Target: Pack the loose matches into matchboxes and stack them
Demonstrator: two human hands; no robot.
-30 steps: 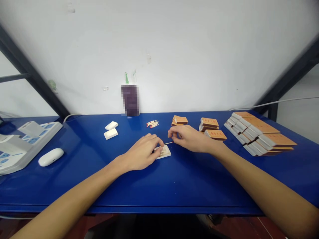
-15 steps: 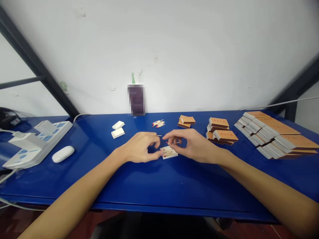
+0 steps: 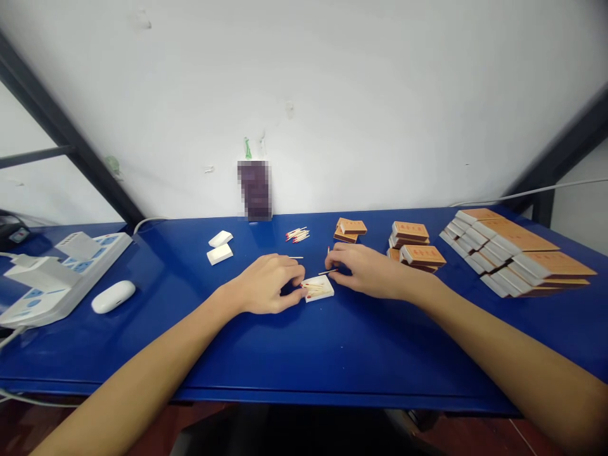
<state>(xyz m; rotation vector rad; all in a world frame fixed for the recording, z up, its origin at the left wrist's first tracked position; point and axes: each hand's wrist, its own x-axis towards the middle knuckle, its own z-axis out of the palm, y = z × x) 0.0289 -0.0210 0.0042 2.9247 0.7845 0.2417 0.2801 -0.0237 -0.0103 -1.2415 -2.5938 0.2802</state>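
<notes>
A small white tray [image 3: 325,292] with matches in it lies between my hands on the blue table. My left hand [image 3: 273,284] is at its left end, thumb and fingertips against the tray; a match [image 3: 295,258] sticks out past its knuckles. On the other side, my right hand [image 3: 363,269] has its fingers curled around matches, one pointing left [image 3: 327,272] over the tray's upper edge and one pointing up. Behind the tray is a loose pile of red-tipped matches [image 3: 297,235].
Two white trays [image 3: 220,255] lie at the left. Orange matchboxes are stacked behind my right hand [image 3: 354,227], further right [image 3: 409,231] and at the far right [image 3: 536,244]. A white case [image 3: 113,297] and a power strip [image 3: 71,278] are on the left; a pixelated dark object [image 3: 255,190] stands by the wall.
My right hand has moved back from my left hand and the tray, showing more of the tray. The match at its fingertips now points left. The whole view has shifted slightly.
</notes>
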